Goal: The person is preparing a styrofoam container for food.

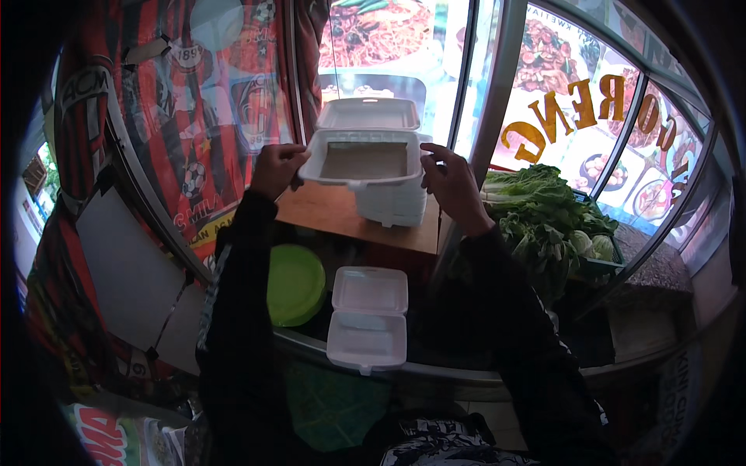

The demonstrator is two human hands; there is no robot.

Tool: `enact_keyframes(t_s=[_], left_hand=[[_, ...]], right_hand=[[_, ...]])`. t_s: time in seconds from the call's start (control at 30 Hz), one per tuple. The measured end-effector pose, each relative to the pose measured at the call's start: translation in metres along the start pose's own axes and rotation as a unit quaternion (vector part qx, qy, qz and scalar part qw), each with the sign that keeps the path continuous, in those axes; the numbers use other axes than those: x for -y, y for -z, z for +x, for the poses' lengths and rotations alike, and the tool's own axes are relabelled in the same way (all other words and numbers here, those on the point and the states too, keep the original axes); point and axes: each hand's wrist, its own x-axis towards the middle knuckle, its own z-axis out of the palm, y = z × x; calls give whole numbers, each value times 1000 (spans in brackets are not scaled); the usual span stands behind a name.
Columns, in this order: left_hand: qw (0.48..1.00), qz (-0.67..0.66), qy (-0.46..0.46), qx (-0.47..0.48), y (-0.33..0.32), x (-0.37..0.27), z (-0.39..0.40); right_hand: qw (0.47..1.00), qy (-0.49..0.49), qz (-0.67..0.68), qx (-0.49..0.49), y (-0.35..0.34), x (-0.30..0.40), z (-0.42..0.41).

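Observation:
An open white foam takeaway box (365, 176) is held up level between my two hands, its hinged lid (368, 114) raised at the far side. A brown sheet (364, 161), apparently paper, lines its bottom. My left hand (280, 166) pinches the box's left rim between thumb and fingers. At the right rim, my right hand (451, 180) grips with its fingertips. Behind and below the box stands a stack of white foam boxes (391, 207) on a wooden board (326, 207). Nearer to me lies a second open foam box (367, 338) with nothing in it.
A round green plastic plate or lid (296, 285) lies left of the nearer box. Leafy green vegetables (536, 204) fill a dark green crate (603, 265) on the right. Metal-framed glass panes (489, 99) enclose the far side; a red-and-black cloth (198, 116) hangs at left.

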Motion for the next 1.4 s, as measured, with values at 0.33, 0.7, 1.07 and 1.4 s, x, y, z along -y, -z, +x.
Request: enact_keyframes(t_s=[0.33,0.7,1.07,1.4], left_hand=[[999,27,35,17,-64,84,99],[969,235,-1,-77,-127,147,129],[976,202,-45,-68,-136,161,112],[964,248,-34,-87,-140,176,108]], right_hand=[[953,72,-276,-106,-22,-70,47],[929,-37,-363,-64,-34,-117,51],[954,-61,-291,-28,-43,-141,44],[941,-96,-324,-8,-46,-133,42]])
